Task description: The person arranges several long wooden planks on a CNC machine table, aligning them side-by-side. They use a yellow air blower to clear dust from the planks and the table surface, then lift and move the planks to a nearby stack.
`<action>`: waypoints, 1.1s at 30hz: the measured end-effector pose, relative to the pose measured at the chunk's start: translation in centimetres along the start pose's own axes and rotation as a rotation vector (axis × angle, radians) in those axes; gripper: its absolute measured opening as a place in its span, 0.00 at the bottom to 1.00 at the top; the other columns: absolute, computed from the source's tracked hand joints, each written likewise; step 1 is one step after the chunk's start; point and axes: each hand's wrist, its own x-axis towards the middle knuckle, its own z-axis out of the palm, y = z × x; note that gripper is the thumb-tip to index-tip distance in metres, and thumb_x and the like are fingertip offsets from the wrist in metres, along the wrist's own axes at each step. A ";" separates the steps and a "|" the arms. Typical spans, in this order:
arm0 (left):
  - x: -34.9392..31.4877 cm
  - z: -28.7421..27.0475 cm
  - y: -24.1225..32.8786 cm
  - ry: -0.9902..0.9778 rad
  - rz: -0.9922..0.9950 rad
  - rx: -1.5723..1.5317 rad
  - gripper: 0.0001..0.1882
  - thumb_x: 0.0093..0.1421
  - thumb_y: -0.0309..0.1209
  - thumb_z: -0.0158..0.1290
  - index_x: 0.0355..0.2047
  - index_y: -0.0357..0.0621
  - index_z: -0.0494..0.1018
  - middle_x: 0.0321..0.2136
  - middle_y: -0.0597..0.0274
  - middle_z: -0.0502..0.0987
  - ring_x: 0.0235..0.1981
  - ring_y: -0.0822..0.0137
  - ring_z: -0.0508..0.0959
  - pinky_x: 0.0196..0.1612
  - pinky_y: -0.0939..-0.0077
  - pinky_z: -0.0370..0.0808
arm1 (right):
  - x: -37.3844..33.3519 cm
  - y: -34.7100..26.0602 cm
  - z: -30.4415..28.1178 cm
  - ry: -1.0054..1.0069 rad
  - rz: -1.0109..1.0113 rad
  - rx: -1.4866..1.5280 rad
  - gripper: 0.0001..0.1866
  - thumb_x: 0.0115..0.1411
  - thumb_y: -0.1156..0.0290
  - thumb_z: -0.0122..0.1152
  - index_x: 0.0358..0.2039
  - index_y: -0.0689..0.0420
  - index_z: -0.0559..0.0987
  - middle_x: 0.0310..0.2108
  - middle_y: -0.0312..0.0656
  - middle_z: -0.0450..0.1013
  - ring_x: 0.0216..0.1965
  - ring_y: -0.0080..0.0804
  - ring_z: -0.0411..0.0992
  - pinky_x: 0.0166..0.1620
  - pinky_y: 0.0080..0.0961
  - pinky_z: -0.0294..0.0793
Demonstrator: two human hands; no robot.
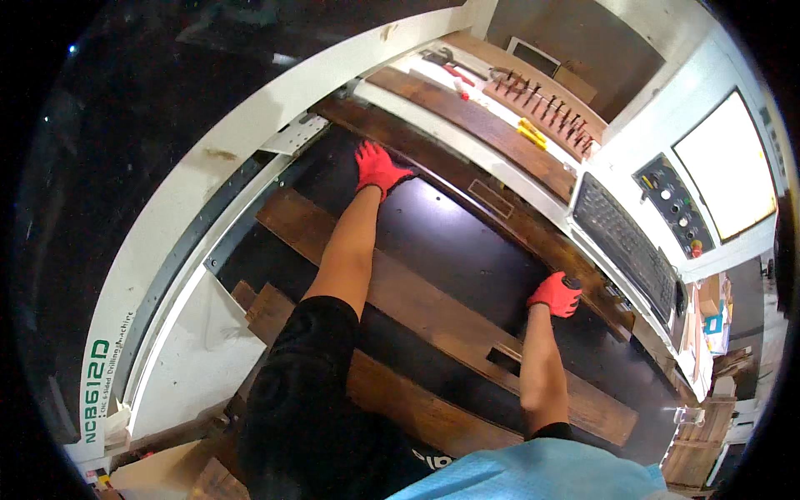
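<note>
Both my hands wear red gloves with black edging and reach over a black work surface [417, 217]. My left hand [381, 171] lies with its fingers spread near the left part of a long dark-brown board [450, 185] along the far side. My right hand [556, 296] is closed beside the same board's right part. A small dark, rounded thing [571, 283] shows at its fingers; what it is I cannot make out. Under my forearms lies another long brown board [425, 304], with a rectangular cutout near its right end.
Nearer me lies a further brown board [417, 400]. Beyond the far board, a ledge holds a brown plank [479, 125], yellow-handled tools [532, 133] and a rack of drill bits [546, 108]. A keyboard [625, 242] and control panel [675, 200] stand right. A white machine frame [179, 183] curves left.
</note>
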 end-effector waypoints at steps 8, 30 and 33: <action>-10.0 -0.1 4.5 -0.354 0.154 0.031 0.56 0.61 0.71 0.45 0.77 0.46 0.45 0.77 0.43 0.41 0.76 0.35 0.42 0.73 0.29 0.37 | -1.3 -2.6 -2.5 -0.069 0.079 -0.004 0.35 0.51 0.43 0.62 0.55 0.51 0.75 0.57 0.56 0.72 0.61 0.58 0.67 0.66 0.58 0.58; -17.3 2.1 11.0 -0.519 0.226 0.075 0.69 0.48 0.82 0.47 0.78 0.54 0.37 0.77 0.38 0.31 0.76 0.31 0.31 0.72 0.28 0.35 | 4.7 14.8 -24.1 -1.125 -0.595 0.673 0.29 0.56 0.58 0.73 0.56 0.56 0.78 0.53 0.47 0.78 0.57 0.39 0.74 0.59 0.38 0.70; -17.9 0.6 11.4 -0.550 0.325 0.123 0.69 0.48 0.82 0.47 0.78 0.54 0.38 0.76 0.36 0.33 0.76 0.30 0.33 0.72 0.28 0.36 | 2.2 16.5 -26.3 -0.903 -1.024 0.252 0.49 0.47 0.45 0.77 0.67 0.51 0.69 0.66 0.53 0.66 0.69 0.52 0.60 0.70 0.53 0.55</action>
